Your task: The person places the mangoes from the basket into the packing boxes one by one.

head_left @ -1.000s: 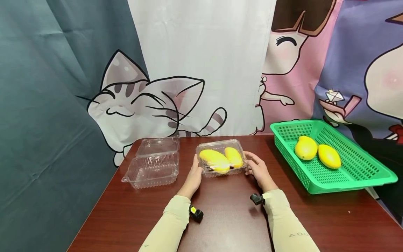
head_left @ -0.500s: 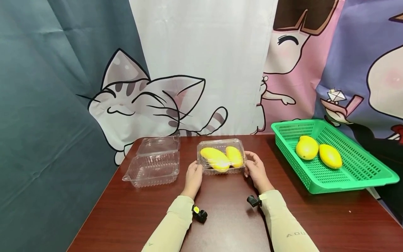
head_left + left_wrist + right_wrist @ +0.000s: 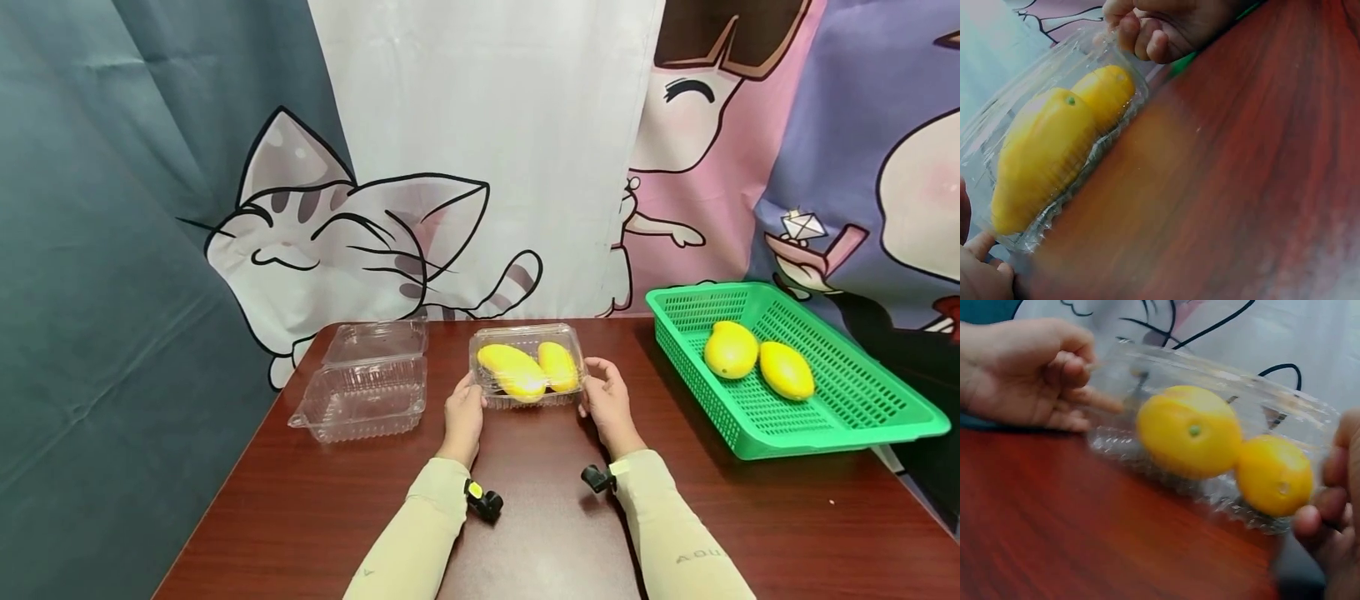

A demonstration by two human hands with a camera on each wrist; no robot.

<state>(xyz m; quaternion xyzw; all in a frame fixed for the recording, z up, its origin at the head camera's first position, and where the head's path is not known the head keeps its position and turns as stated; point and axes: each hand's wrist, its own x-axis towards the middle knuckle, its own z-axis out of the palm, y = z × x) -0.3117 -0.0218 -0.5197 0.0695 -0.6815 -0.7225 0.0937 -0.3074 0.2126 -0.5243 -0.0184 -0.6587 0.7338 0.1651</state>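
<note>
A clear plastic clamshell box with its lid down stands between my hands near the table's far edge. Two yellow mango-like fruits lie inside: a longer fruit on the left and a smaller fruit on the right. My left hand grips the left end of the box, and my right hand grips the right end. In the right wrist view, the fingers of the left hand curl at one end, with one finger stretched along the box. Whether the box touches the table cannot be told.
To the left, a second clear clamshell box lies with its lid folded back. At the right stands a green plastic basket with two yellow fruits in it. A printed curtain hangs behind the brown table.
The box has shifted slightly away from me, toward the back edge. Both hands moved with it; the left hand's fingers have drawn in around the near left corner.
</note>
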